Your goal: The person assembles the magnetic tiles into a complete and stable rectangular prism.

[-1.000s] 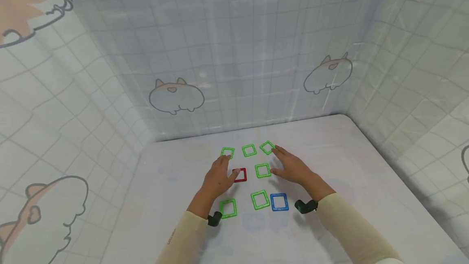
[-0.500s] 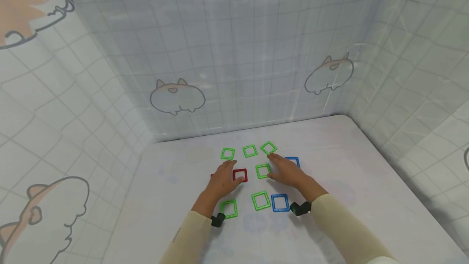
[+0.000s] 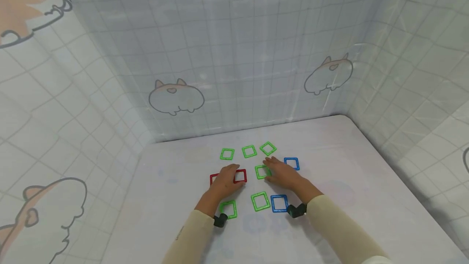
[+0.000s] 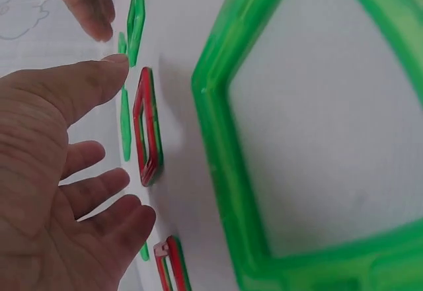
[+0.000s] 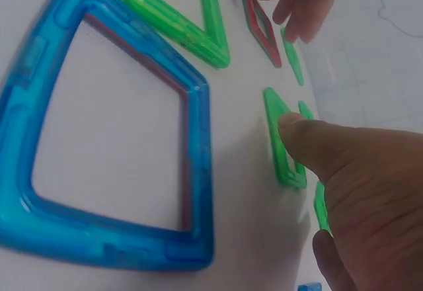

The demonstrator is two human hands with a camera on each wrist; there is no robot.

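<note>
My left hand (image 3: 225, 182) hovers between two red square frame tiles, with the right-hand red tile (image 3: 246, 175) by its thumb and fingers. The other red tile (image 3: 211, 179) is partly hidden behind that hand. In the left wrist view, the left fingers (image 4: 99, 192) are spread and relaxed, holding nothing. A green edge shows beneath the red tile (image 4: 140, 125) there. My right hand (image 3: 286, 174) is over a green square tile (image 3: 257, 172), fingers loosely extended. The right thumb (image 5: 297, 132) overlaps that green tile in the right wrist view; I cannot tell whether it touches.
Behind the hands lie three green tiles, among them a middle one (image 3: 249, 146). A blue tile (image 3: 292, 158) sits right of the right hand. Nearer are a green tile (image 3: 235, 209), another green tile (image 3: 260, 193) and a blue tile (image 3: 279, 196). A patterned curtain (image 3: 253, 72) surrounds the white table (image 3: 176, 199).
Both hands have moved inward and slightly nearer the body, the right one leftward over the green tile. The blue tile and the left red tile have come into view. The tiles stay in place.
</note>
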